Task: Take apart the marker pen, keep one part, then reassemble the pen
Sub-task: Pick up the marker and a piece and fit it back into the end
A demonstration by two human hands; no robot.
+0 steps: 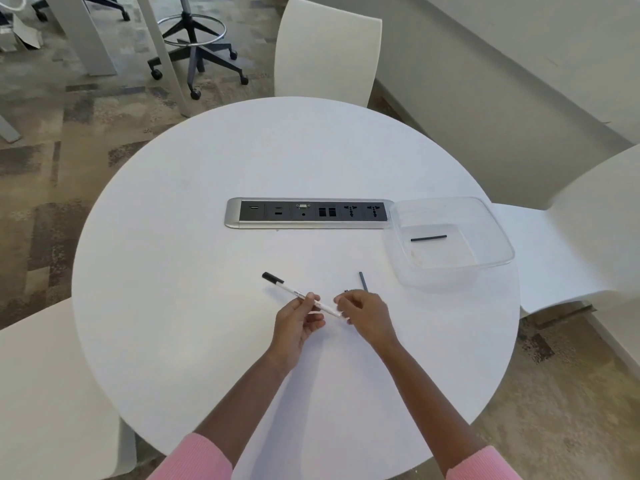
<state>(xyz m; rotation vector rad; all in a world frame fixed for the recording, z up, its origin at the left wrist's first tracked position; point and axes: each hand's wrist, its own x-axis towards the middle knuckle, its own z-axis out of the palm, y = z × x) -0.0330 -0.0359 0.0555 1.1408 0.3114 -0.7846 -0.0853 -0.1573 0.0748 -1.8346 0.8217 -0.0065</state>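
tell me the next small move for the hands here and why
Probably the right hand should twist or pull at the pen's rear end to open or close it. Both hands grip the white barrel, the left hand steadying the middle, the cap on the far tip. One dark stick lies in the clear tub; another sits on the table.

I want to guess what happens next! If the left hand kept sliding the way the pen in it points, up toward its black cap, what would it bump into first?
Probably nothing soon. The left hand holds the marker pen aimed up-left, and that stretch of the table looks bare to its edge. The socket strip sits off to the right of that line, though depth is hard to judge.
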